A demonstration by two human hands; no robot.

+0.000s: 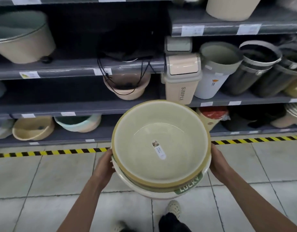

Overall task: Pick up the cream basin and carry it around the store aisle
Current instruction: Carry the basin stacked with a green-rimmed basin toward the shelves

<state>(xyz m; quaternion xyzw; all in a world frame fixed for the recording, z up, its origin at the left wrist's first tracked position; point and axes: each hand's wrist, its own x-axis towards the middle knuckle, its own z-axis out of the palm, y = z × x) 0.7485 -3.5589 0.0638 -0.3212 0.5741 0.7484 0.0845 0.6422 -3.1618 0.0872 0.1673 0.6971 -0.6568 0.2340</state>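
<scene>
A person stands in a store aisle holding a cream basin (pixel 141 148) at center frame, above the tiled floor (pixel 44 181) and in front of grey shelves (pixel 74 71) stocked with tubs and bins. The basin is round and shallow, with a pale, glossy interior and a mustard-olive rim, and it sits nested on top of other basins (the lowest carries a green band reading "LUCKY" (pixel 189 184)). Its open mouth faces up toward the camera, tipped so that the near edge hangs lower in the frame than the far edge. An oval sticker (pixel 158 149) on the bottom lies with its long axis running from upper left to lower right. The left hand (pixel 105 166) curls around the stack's left edge and the right hand (pixel 218 163) cups its right side, thumb up along the rim. Yellow-and-black tape (pixel 52 152) lines the floor below the shelves.
</scene>
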